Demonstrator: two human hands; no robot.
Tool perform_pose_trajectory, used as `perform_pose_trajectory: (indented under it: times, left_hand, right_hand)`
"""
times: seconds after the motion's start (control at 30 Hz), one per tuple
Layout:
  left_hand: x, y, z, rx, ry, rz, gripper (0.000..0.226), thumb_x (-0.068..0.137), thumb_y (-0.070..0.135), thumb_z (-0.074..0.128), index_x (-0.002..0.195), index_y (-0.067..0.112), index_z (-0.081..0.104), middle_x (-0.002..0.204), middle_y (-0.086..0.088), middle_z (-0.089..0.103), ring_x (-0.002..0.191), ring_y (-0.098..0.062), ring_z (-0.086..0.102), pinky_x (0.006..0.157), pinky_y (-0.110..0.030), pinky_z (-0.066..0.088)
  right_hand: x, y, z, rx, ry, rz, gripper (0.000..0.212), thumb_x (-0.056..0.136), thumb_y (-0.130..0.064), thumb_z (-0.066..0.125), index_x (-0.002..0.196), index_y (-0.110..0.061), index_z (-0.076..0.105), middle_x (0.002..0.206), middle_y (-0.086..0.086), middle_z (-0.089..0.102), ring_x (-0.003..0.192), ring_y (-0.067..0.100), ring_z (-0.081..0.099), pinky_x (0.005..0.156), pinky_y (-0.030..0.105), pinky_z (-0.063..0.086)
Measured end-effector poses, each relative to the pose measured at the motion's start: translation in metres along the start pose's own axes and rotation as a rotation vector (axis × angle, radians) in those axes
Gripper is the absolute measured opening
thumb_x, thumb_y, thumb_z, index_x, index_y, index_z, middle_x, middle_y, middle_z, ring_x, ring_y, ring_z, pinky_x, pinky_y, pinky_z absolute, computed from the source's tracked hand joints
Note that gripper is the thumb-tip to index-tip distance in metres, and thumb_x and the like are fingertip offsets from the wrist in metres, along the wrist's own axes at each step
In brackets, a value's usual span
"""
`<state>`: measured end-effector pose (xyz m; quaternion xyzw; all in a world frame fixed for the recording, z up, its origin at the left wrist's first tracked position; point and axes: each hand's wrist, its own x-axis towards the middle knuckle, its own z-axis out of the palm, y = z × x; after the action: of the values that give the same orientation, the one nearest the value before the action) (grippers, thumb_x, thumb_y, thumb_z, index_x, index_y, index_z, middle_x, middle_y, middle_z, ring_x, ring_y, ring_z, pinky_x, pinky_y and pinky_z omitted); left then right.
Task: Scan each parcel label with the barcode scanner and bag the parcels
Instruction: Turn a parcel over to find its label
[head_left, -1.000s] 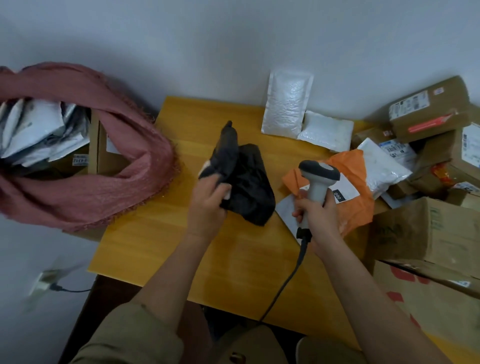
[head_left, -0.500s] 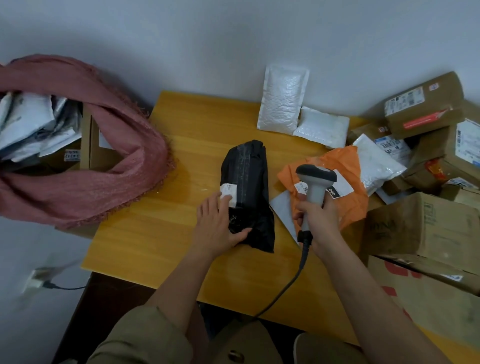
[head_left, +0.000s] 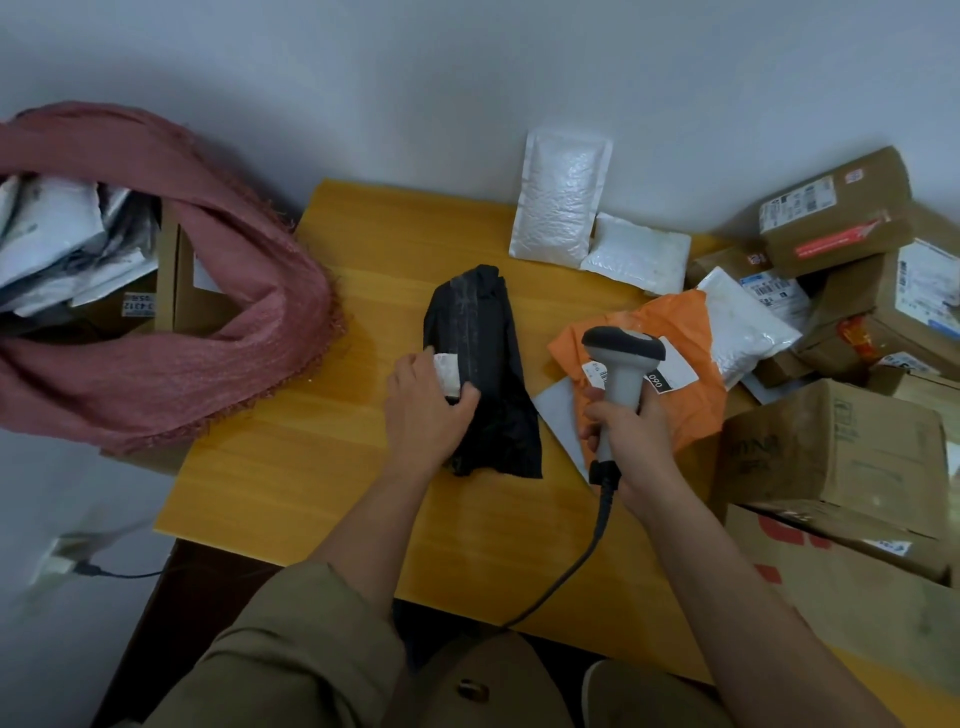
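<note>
Head view: black poly mailer (head_left: 480, 364) lies flat on the yellow wooden surface (head_left: 311, 467), long axis running away from the person, roughly mid-surface. Left hand (head_left: 423, 410) grips its near-left edge, thumb over a small white label (head_left: 449, 375) stuck on that side; label is partly under the thumb and looks curled over the parcel's edge. Right hand (head_left: 631, 441) is clenched around the grip of the grey barcode scanner (head_left: 621, 364), head pointing away, over the orange mailer (head_left: 675, 374), not at the black one. Cable (head_left: 571, 566) trails off the near edge

Step in hand, my read: scan the black mailer's label. To do it well:
- slide the thumb off the label, flatten it against the parcel so the code isn't bent
- swing the scanner head left and tilt down at the label; the orange mailer's own labels sit right under the beam path now, risk of reading the wrong code
- hold the parcel still, glossy film may glare, so angle slightly off perpendicular

Then it goes left into the pink fabric sack (head_left: 171, 332), which already holds white mailers and a carton. White bubble mailers (head_left: 561, 202) and cardboard boxes (head_left: 831, 447) wait at the right, unscanned as far as I can judge
</note>
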<state>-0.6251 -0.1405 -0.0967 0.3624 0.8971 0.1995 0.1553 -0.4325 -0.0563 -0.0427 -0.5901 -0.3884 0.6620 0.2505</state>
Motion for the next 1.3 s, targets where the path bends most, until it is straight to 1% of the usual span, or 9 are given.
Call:
perform_pose_trajectory:
  times: [0.2,0.37,0.5,0.6,0.77,0.83,0.93,1.13,1.3]
  left_hand:
    - [-0.018,-0.006,0.025,0.295,-0.364,0.072,0.084,0.080,0.064,0.064,0.147,0.034,0.024,0.163,0.001,0.000,0.146,-0.030,0.009,0.110,-0.051,0.032]
    - [-0.022,-0.025,0.021,0.050,-0.151,0.058,0.038,0.085,0.016,0.068,0.112,0.016,0.042,0.121,-0.004,0.049,0.104,-0.025,0.054,0.073,-0.034,0.046]
    - [0.000,-0.026,-0.003,-0.291,-0.104,-0.091,0.018,0.099,0.015,0.050,0.107,0.022,0.036,0.102,0.005,0.051,0.087,-0.016,0.053,0.063,-0.029,0.039]
    - [0.018,-0.018,-0.031,-0.399,0.212,-0.169,0.007,0.103,0.013,0.040,0.109,0.015,0.038,0.082,0.008,0.048,0.076,-0.019,0.051,0.055,-0.028,0.032]
    - [0.032,-0.008,-0.073,-0.178,0.534,0.233,0.022,0.093,0.001,0.037,0.110,0.010,0.049,0.084,-0.004,0.059,0.075,-0.020,0.054,0.061,-0.024,0.034]
    - [0.030,-0.012,-0.070,0.136,0.447,0.577,0.030,0.083,-0.006,0.040,0.105,0.009,0.054,0.120,-0.011,0.065,0.114,-0.027,0.059,0.093,-0.039,0.046]
    - [0.013,-0.029,-0.048,0.376,0.051,0.847,0.035,0.073,-0.015,0.055,0.097,0.010,0.062,0.142,-0.011,0.052,0.137,-0.028,0.044,0.114,-0.047,0.030]
    - [-0.027,-0.057,-0.009,0.135,-0.433,0.496,0.030,0.085,-0.019,0.047,0.095,0.002,0.065,0.152,-0.009,0.039,0.147,-0.023,0.024,0.120,-0.034,0.015]
    - [-0.029,-0.051,-0.011,-0.079,-0.527,0.304,0.020,0.088,-0.010,0.046,0.080,0.009,0.045,0.118,-0.007,0.063,0.113,-0.016,0.058,0.091,-0.037,0.048]
  right_hand:
    - [-0.005,0.000,0.006,0.005,-0.022,-0.008,0.033,0.088,0.002,0.059,0.112,-0.021,0.057,0.113,0.008,0.065,0.050,0.007,0.058,0.053,0.026,0.047]
    - [-0.011,-0.001,0.002,0.040,-0.030,0.019,0.034,0.088,0.004,0.059,0.108,-0.024,0.057,0.115,0.007,0.067,0.051,0.010,0.058,0.053,0.027,0.046]
    - [-0.015,-0.006,0.000,0.072,-0.021,0.031,0.036,0.087,0.005,0.059,0.116,-0.016,0.058,0.113,0.010,0.068,0.054,0.010,0.058,0.057,0.029,0.047]
    - [-0.018,-0.011,0.002,0.089,-0.014,0.017,0.033,0.088,0.005,0.059,0.110,-0.019,0.057,0.109,0.009,0.068,0.055,0.010,0.058,0.057,0.028,0.048]
    - [-0.018,-0.017,0.005,0.098,-0.003,-0.037,0.031,0.086,0.005,0.059,0.102,-0.021,0.055,0.107,0.009,0.067,0.052,0.009,0.058,0.056,0.029,0.047]
    - [-0.018,-0.017,0.007,0.122,0.023,-0.063,0.031,0.085,0.006,0.059,0.099,-0.022,0.054,0.103,0.009,0.066,0.054,0.011,0.057,0.058,0.031,0.047]
    - [-0.018,-0.015,0.009,0.185,0.094,-0.078,0.033,0.085,0.004,0.059,0.099,-0.026,0.055,0.091,0.005,0.063,0.058,0.013,0.058,0.060,0.029,0.049]
    - [-0.013,-0.010,0.001,0.204,0.117,-0.025,0.037,0.082,0.006,0.056,0.113,-0.015,0.052,0.089,0.014,0.054,0.054,0.019,0.051,0.052,0.031,0.041]
    - [-0.015,-0.006,0.005,0.159,0.093,-0.013,0.029,0.086,0.005,0.058,0.100,-0.020,0.056,0.087,0.002,0.066,0.050,0.007,0.057,0.050,0.023,0.045]
